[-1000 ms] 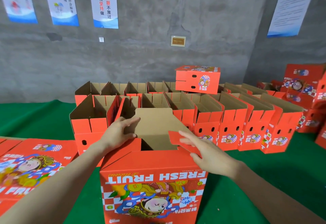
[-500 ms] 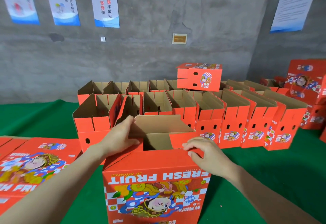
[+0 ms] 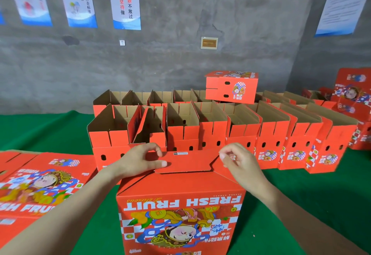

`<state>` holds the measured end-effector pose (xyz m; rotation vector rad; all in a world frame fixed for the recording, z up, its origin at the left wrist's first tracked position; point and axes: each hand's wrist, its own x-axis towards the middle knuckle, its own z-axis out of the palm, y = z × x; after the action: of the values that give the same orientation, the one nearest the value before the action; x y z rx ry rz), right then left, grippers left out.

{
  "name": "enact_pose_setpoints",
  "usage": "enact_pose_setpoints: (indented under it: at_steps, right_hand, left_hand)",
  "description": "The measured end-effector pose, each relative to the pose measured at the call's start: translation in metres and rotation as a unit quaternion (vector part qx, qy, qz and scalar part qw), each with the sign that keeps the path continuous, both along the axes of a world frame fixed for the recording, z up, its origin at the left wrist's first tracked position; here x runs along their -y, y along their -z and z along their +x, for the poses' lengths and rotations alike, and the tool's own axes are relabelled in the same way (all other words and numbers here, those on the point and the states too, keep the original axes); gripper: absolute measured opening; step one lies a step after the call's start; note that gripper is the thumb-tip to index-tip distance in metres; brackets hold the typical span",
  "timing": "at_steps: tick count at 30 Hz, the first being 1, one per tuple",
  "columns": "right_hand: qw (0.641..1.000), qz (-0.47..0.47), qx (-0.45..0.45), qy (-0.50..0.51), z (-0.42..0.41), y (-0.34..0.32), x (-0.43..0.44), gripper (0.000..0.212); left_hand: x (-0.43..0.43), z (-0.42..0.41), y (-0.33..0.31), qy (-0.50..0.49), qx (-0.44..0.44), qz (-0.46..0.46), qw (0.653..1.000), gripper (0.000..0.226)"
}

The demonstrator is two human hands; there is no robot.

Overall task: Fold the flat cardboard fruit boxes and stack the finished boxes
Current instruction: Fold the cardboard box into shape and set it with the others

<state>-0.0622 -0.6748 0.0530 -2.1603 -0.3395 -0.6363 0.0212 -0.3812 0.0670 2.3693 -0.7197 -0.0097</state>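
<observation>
A red "FRESH FRUIT" cardboard box (image 3: 180,200) stands upright right in front of me on the green cloth. Its red top flap (image 3: 186,162) lies folded down over the opening. My left hand (image 3: 140,160) grips the flap's left end, thumb on top and fingers curled over the far edge. My right hand (image 3: 236,162) has curled fingers whose tips pinch the flap's right corner. A pile of flat printed boxes (image 3: 40,184) lies to my left.
Two rows of folded, open-topped boxes (image 3: 267,134) stand just behind the one I hold. A closed box (image 3: 230,90) sits on top of the back row. More closed boxes (image 3: 353,94) are stacked at the far right, by the concrete wall.
The brown far flap, upright before, has come down over the opening and shows its red side. Both hands moved to its ends, and the side flaps are now covered.
</observation>
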Motion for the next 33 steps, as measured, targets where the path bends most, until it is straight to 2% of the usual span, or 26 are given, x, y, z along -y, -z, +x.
enact_pose_setpoints:
  at_steps: [2, 5, 8, 10, 12, 21, 29, 33]
  right_hand:
    - [0.999, -0.040, -0.029, 0.023, 0.010, -0.005, -0.001, 0.006]
    - [0.977, -0.177, -0.116, 0.012, 0.025, -0.011, -0.003, 0.032]
    - [0.947, -0.228, -0.224, -0.035, 0.037, -0.019, -0.009, 0.055]
    - [0.930, -0.264, -0.255, -0.034, 0.045, -0.022, -0.013, 0.063]
    - [0.917, -0.290, -0.273, -0.019, 0.051, -0.025, -0.015, 0.069]
    - [0.923, -0.296, -0.247, 0.018, 0.051, -0.014, -0.021, 0.072]
    - [0.918, -0.336, -0.202, 0.053, 0.047, -0.006, -0.025, 0.072]
    - [0.914, -0.351, -0.194, 0.055, 0.047, -0.004, -0.025, 0.072]
  left_hand:
    - [0.001, 0.000, -0.006, -0.003, -0.043, 0.034, 0.998, 0.061]
    - [0.004, 0.003, -0.007, -0.007, -0.062, 0.102, 0.993, 0.072]
    - [0.011, 0.008, -0.008, -0.015, -0.061, 0.132, 0.989, 0.089]
    - [0.016, 0.010, -0.009, -0.021, -0.048, 0.165, 0.985, 0.096]
    - [0.020, 0.009, -0.010, -0.026, -0.032, 0.201, 0.979, 0.094]
    - [0.028, 0.010, -0.006, -0.047, 0.006, 0.249, 0.967, 0.087]
    - [0.031, 0.008, 0.001, -0.071, 0.058, 0.267, 0.959, 0.086]
    - [0.029, 0.007, 0.001, -0.069, 0.057, 0.272, 0.958, 0.084]
